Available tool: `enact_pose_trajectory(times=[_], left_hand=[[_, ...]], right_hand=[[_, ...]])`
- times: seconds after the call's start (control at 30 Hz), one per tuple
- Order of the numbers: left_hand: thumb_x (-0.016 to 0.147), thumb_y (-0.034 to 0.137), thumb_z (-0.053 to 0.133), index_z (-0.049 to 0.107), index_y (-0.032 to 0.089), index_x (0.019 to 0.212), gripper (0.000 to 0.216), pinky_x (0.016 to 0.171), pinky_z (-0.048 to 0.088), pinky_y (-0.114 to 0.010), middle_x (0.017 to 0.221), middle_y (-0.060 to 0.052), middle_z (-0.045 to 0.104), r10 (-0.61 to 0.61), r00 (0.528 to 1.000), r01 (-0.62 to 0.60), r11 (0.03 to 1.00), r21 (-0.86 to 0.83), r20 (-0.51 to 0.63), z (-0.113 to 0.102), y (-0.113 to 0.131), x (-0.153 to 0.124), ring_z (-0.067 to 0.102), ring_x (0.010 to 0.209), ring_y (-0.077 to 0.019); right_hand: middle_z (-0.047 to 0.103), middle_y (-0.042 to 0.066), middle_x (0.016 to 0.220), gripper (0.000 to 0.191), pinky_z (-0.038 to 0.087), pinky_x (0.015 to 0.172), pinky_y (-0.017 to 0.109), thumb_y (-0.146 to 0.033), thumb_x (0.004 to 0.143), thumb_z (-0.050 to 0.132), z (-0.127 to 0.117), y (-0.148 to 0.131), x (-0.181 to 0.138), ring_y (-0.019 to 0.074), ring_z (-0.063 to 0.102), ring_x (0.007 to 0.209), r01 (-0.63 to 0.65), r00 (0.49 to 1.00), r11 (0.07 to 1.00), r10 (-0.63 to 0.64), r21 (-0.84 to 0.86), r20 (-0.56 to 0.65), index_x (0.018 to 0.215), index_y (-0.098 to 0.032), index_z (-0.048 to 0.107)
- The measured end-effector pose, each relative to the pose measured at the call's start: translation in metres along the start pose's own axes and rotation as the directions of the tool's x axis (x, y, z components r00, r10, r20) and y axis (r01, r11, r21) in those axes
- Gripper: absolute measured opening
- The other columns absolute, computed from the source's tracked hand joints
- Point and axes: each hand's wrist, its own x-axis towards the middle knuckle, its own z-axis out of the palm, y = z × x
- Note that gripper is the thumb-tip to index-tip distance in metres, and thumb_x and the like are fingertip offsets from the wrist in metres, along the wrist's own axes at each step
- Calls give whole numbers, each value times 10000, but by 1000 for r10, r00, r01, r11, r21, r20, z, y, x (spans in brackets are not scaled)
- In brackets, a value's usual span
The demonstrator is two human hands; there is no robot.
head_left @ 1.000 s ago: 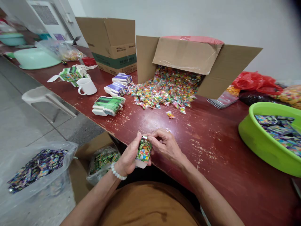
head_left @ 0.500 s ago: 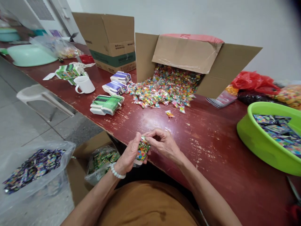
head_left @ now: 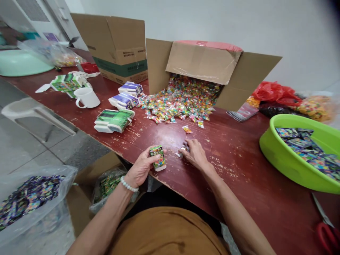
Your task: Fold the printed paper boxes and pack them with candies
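Observation:
My left hand point(head_left: 145, 163), with a pale beaded bracelet at the wrist, is closed round a small green printed carton point(head_left: 157, 156). The carton's white end flap sticks out toward me. To its right, my right hand point(head_left: 196, 154) has its fingers closed on a small clear-wrapped candy packet point(head_left: 182, 150) at the tabletop; the fingers partly cover it. Just beyond lies a loose candy packet point(head_left: 187, 129). A heap of wrapped candies point(head_left: 172, 106) spills from an open cardboard box point(head_left: 204, 62). Flattened green cartons point(head_left: 114, 120) are stacked to the left.
Purple carton stacks point(head_left: 123, 101), a white mug point(head_left: 87, 98) and a second cardboard box point(head_left: 120, 49) stand on the red table point(head_left: 239, 166). At right are a lime-green basin point(head_left: 271, 156) of dark packets and red-handled scissors point(head_left: 325, 230). A plastic bag point(head_left: 70, 177) of packets sits lower left.
My right hand has left the carton's end and moved right and down to a candy packet at the table. My left hand has brought the carton forward over the table edge. The view has shifted right.

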Motion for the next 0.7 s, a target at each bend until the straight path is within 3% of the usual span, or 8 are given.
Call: enact_pose_trajectory(times=[0.07, 0.13, 0.2, 0.3, 0.4, 0.47, 0.57, 0.7], left_hand=[[620, 213, 847, 592, 179, 1013, 470, 637, 574, -312, 913, -29, 711, 43, 997, -37, 995, 94, -58, -8, 2, 3, 676, 701, -174], [585, 197, 855, 600, 185, 995, 483, 621, 545, -274, 801, 16, 674, 143, 982, -107, 958, 265, -122, -16, 3, 5, 646, 668, -157], [560, 181, 857, 636, 186, 1018, 508, 601, 512, -234, 777, 25, 660, 229, 968, -161, 885, 436, -107, -24, 7, 4, 628, 674, -149], [558, 194, 859, 689, 166, 1014, 487, 544, 480, -208, 762, 3, 675, 176, 984, -133, 839, 527, -32, -30, 16, 1, 610, 641, -144], [575, 269, 872, 675, 149, 921, 416, 462, 464, -201, 751, -10, 669, 128, 988, -77, 887, 456, -83, -32, 21, -2, 589, 573, -129], [582, 304, 879, 635, 153, 893, 423, 451, 488, -209, 782, -16, 671, 121, 985, -70, 931, 357, -123, -31, 19, -4, 605, 583, -134], [595, 277, 883, 573, 165, 865, 426, 505, 554, -260, 819, -30, 690, 46, 993, -26, 985, 170, -110, -29, 10, -7, 652, 653, -165], [598, 175, 877, 551, 166, 836, 404, 606, 590, -304, 839, -26, 695, -16, 999, 16, 1000, 13, 32, -23, -4, -16, 661, 698, -163]], right_hand=[[625, 146, 1006, 310, 447, 813, 399, -371, 826, 681, -1, 10, 3, 289, 586, 948, -46, 995, 996, 52, -80, 81, 1047, -153, 678], [639, 103, 891, 257, 438, 748, 356, -357, 818, 674, -1, 12, 1, 253, 595, 850, -54, 990, 997, 59, -49, 124, 981, -159, 668], [639, 51, 802, 234, 426, 695, 315, -315, 788, 677, 1, 8, -2, 209, 592, 757, -86, 989, 993, 76, 75, 126, 968, -169, 645], [634, 2, 734, 270, 425, 614, 269, -362, 767, 665, 6, -8, -11, 161, 584, 658, -192, 979, 884, 143, 426, 145, 961, -181, 618], [630, -15, 705, 377, 425, 534, 243, -463, 733, 687, 12, -29, -22, 132, 564, 575, -284, 959, 616, 170, 735, 228, 959, -181, 579], [630, -17, 716, 417, 444, 536, 243, -470, 708, 719, 15, -41, -27, 130, 575, 587, -283, 958, 508, 179, 814, 223, 968, -185, 561], [619, -20, 726, 407, 479, 601, 257, -436, 716, 726, 16, -53, -31, 138, 599, 646, -212, 970, 524, 218, 825, 111, 994, -186, 564], [626, -13, 727, 352, 485, 624, 269, -389, 745, 699, 6, -59, -31, 140, 590, 639, -112, 976, 674, 211, 730, -46, 1011, -190, 584]])
